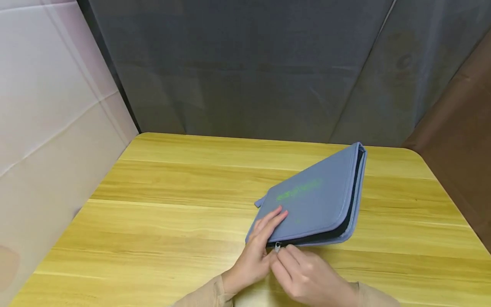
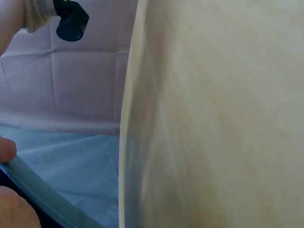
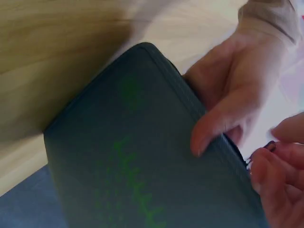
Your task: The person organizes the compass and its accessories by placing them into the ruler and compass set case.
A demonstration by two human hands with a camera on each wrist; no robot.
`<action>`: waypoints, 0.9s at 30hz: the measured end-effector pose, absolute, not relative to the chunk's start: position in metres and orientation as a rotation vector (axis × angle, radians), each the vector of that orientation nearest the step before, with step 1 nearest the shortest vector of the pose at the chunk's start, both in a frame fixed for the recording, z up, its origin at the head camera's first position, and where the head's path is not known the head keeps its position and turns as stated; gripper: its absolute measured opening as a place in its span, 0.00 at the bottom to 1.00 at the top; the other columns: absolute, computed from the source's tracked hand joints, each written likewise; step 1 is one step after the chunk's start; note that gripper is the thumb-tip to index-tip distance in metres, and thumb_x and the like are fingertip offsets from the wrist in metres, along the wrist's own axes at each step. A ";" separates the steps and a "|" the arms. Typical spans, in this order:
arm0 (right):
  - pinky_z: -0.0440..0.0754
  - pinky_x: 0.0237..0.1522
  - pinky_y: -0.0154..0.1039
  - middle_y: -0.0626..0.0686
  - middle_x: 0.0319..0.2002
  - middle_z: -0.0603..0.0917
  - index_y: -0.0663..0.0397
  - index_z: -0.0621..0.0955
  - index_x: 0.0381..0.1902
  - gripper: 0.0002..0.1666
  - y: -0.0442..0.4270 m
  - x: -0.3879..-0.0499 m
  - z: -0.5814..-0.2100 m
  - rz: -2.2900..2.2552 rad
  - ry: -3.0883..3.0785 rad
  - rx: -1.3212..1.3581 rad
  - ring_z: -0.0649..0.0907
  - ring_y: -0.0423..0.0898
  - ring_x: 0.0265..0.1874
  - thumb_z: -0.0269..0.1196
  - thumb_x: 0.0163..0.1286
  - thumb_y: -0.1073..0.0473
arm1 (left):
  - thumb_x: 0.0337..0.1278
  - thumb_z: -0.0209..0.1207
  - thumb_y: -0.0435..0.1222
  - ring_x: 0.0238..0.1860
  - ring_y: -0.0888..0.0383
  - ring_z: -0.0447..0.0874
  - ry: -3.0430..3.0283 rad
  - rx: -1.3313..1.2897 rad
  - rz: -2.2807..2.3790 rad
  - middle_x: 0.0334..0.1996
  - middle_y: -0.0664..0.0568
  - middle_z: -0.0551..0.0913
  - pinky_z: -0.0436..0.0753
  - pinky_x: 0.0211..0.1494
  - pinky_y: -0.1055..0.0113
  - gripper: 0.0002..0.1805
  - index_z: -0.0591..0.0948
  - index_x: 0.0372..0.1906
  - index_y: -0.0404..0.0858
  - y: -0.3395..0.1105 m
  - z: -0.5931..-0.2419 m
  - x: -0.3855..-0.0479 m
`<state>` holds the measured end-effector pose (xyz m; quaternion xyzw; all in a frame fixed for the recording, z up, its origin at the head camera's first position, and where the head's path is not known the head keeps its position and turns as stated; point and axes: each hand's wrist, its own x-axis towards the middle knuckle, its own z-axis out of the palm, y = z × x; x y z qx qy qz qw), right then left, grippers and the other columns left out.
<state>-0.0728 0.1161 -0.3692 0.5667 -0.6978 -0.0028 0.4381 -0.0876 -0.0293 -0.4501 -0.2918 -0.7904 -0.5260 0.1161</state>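
Observation:
A flat blue-grey zip case (image 1: 310, 200) with green lettering is held tilted above the table. My left hand (image 1: 255, 256) grips its near left corner, with fingers lying on the lettered cover. The right wrist view shows this left hand (image 3: 237, 85) holding the case's edge. At the near edge my right hand (image 1: 307, 270) pinches the zipper pull (image 1: 277, 246), close to the left hand. To the right of the pull, the zip is undone, and a dark gap runs along the near and right edges. The case's contents are hidden. In the left wrist view only the zip edge (image 2: 45, 197) shows.
The wood-grain table (image 1: 153, 221) lies beneath both hands. A dark grey curtain (image 1: 238, 72) hangs behind it, a pale sheet (image 1: 50, 98) at the left and a brown cloth (image 1: 464, 140) at the right. A blue-grey tab (image 1: 259, 202) sticks out from the case's left side.

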 end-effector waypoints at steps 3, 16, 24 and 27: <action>0.60 0.15 0.25 0.51 0.19 0.73 0.62 0.76 0.23 0.15 0.128 -0.078 -0.357 0.168 -1.636 1.364 0.67 0.41 0.15 0.45 0.64 0.69 | 0.40 0.58 0.18 0.65 0.49 0.58 -2.298 -0.802 -1.602 0.66 0.49 0.61 0.63 0.64 0.52 0.41 0.64 0.65 0.43 -0.029 -0.448 -0.089; 0.56 0.48 0.57 0.56 0.53 0.76 0.55 0.77 0.49 0.24 0.211 -0.130 -0.284 0.298 -2.080 1.404 0.67 0.53 0.59 0.40 0.72 0.47 | 0.43 0.63 0.22 0.66 0.47 0.55 -2.311 -0.817 -1.662 0.65 0.49 0.61 0.62 0.64 0.52 0.37 0.65 0.62 0.43 -0.031 -0.448 -0.090; 0.60 0.57 0.31 0.51 0.36 0.81 0.58 0.80 0.34 0.24 0.218 -0.134 -0.283 0.265 -2.033 1.551 0.77 0.47 0.39 0.36 0.72 0.60 | 0.29 0.73 0.34 0.56 0.58 0.63 -2.398 -0.725 -1.534 0.51 0.57 0.70 0.66 0.58 0.61 0.33 0.72 0.49 0.45 -0.041 -0.434 -0.089; 0.62 0.54 0.31 0.52 0.35 0.81 0.58 0.80 0.33 0.24 0.217 -0.132 -0.283 0.250 -2.032 1.548 0.78 0.47 0.38 0.35 0.70 0.62 | 0.28 0.74 0.43 0.41 0.62 0.66 -2.417 -0.706 -1.337 0.35 0.59 0.70 0.70 0.45 0.70 0.28 0.72 0.39 0.43 -0.047 -0.430 -0.085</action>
